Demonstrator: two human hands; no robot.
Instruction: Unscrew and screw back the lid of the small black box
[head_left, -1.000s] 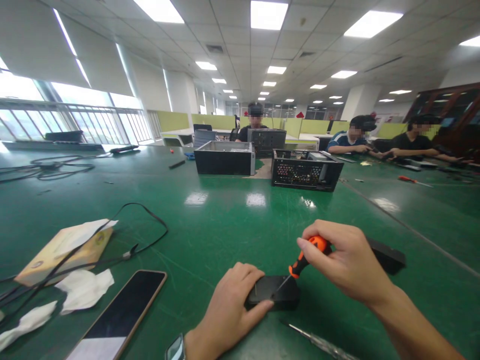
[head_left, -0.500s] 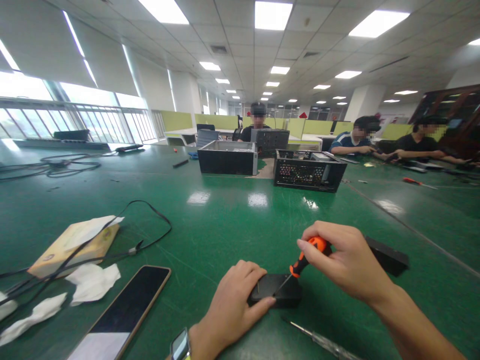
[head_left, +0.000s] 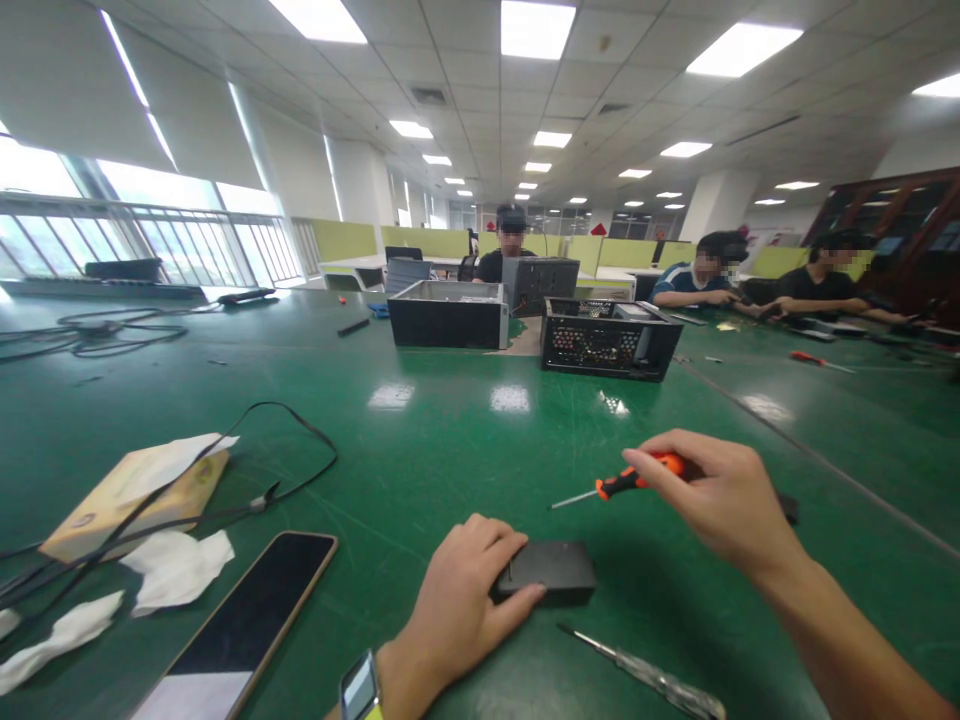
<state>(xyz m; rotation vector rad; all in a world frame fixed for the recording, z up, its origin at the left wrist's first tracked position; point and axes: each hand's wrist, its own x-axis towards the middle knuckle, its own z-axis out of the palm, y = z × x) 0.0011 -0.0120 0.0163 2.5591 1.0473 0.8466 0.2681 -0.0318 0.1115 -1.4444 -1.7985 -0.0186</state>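
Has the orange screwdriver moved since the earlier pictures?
Yes: the orange screwdriver has moved away from the black box; the tip now shows beyond the box's far edge.

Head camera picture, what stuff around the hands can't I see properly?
In the head view:
- Black box: its left end is covered by the left hand.
- Orange screwdriver: the back of its handle is hidden in the right hand.
- Dark piece: mostly hidden behind the right hand.
- Phone: its near end is cut off by the bottom edge.
- Watch: its screen is too blurred to read.
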